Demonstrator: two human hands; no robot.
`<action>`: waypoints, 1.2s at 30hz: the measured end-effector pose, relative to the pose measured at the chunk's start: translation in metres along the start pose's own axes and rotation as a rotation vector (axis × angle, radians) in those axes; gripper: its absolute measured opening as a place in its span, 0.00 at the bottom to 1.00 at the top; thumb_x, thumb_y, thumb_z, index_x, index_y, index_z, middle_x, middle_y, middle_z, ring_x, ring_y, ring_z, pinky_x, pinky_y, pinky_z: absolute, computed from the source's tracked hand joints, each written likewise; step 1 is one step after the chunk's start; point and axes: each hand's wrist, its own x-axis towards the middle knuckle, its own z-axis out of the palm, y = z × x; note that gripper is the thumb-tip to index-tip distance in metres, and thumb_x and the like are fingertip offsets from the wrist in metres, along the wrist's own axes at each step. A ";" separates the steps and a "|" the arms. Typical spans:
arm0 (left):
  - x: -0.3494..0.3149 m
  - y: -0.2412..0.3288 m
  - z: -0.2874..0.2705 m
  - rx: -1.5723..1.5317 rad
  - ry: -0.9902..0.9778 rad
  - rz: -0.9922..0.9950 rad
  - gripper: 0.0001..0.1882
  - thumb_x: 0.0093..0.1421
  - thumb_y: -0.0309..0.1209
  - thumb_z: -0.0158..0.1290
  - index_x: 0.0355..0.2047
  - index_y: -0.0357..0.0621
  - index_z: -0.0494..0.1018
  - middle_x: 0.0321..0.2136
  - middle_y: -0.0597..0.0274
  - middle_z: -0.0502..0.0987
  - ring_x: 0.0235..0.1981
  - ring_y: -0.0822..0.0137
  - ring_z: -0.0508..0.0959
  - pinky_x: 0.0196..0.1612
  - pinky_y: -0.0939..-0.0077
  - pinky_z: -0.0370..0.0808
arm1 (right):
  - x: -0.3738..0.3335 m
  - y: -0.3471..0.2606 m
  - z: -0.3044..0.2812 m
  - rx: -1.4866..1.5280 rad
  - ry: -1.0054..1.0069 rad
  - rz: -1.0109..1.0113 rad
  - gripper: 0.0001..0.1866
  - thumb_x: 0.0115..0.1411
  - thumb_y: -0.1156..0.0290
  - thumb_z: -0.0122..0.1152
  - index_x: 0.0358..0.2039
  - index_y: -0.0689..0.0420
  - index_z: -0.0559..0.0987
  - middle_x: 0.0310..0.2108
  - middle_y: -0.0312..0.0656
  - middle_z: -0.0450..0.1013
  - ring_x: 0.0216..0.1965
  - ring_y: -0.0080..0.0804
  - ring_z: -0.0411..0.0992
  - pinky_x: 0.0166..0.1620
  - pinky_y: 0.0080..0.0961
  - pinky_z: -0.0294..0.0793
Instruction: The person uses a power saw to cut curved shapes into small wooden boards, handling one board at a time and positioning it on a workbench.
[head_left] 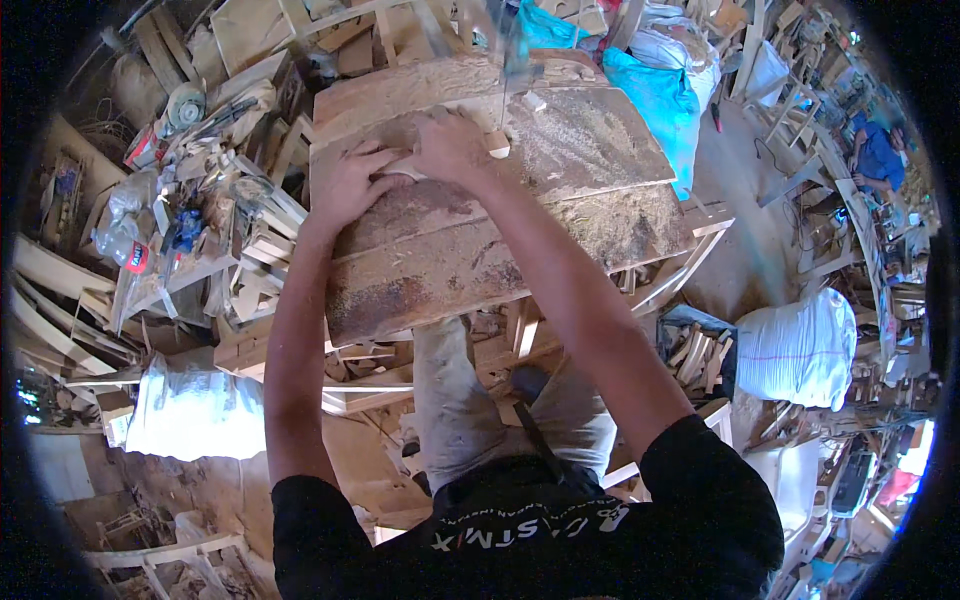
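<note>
Both my hands rest on a dusty wooden work table, whose front boards (pixel 430 270) are stained dark. My left hand (pixel 352 185) has its fingers bent over a pale piece of wood (pixel 404 170), pressing it to the table top. Just right of it, my right hand (pixel 448 148) lies on the same piece, which is mostly hidden under both hands. Beyond the right hand stands a thin upright saw blade (pixel 505 105), like a band saw's, apart from the fingers. A small wood offcut (pixel 498 144) sits by the right wrist, and a smaller chip (pixel 535 101) lies farther back.
Sawdust (pixel 625 225) covers the table's right side. A turquoise sack (pixel 655 105) leans at its far right corner. Stacked wood strips (pixel 265 215) crowd the left, near a plastic bottle (pixel 125 248). A full white sack (pixel 797 348) stands at right; another person (pixel 880 155) is far right.
</note>
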 end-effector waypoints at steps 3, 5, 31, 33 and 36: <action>0.007 -0.006 0.002 -0.068 0.024 0.025 0.25 0.56 0.49 0.65 0.48 0.47 0.80 0.44 0.57 0.80 0.52 0.48 0.78 0.57 0.55 0.71 | 0.005 0.010 0.014 -0.071 0.009 0.023 0.28 0.63 0.53 0.55 0.58 0.55 0.77 0.59 0.56 0.72 0.64 0.53 0.68 0.72 0.53 0.56; 0.013 -0.002 -0.002 -0.056 0.013 0.000 0.25 0.56 0.50 0.65 0.47 0.47 0.80 0.46 0.57 0.80 0.50 0.48 0.78 0.56 0.56 0.73 | 0.010 0.020 0.025 -0.092 -0.004 0.081 0.30 0.64 0.51 0.53 0.62 0.54 0.74 0.63 0.56 0.68 0.68 0.52 0.63 0.73 0.54 0.51; 0.024 -0.004 0.000 -0.084 0.042 -0.021 0.24 0.57 0.50 0.64 0.46 0.46 0.80 0.45 0.58 0.81 0.49 0.49 0.80 0.51 0.58 0.76 | 0.036 0.028 0.029 -0.068 -0.139 0.169 0.33 0.66 0.53 0.46 0.68 0.54 0.68 0.70 0.53 0.62 0.72 0.51 0.57 0.73 0.51 0.53; 0.024 0.000 -0.003 -0.074 0.015 -0.079 0.23 0.57 0.48 0.65 0.46 0.45 0.80 0.45 0.57 0.81 0.49 0.48 0.79 0.52 0.58 0.75 | 0.035 0.026 0.028 -0.057 -0.104 0.159 0.33 0.66 0.53 0.46 0.69 0.54 0.67 0.70 0.54 0.62 0.72 0.51 0.57 0.73 0.51 0.54; 0.023 0.003 -0.004 -0.083 0.022 -0.094 0.23 0.57 0.46 0.65 0.46 0.44 0.80 0.45 0.55 0.81 0.49 0.47 0.79 0.52 0.58 0.75 | 0.035 0.025 0.023 -0.064 -0.163 0.171 0.34 0.66 0.53 0.46 0.70 0.53 0.66 0.70 0.53 0.62 0.72 0.51 0.57 0.73 0.51 0.54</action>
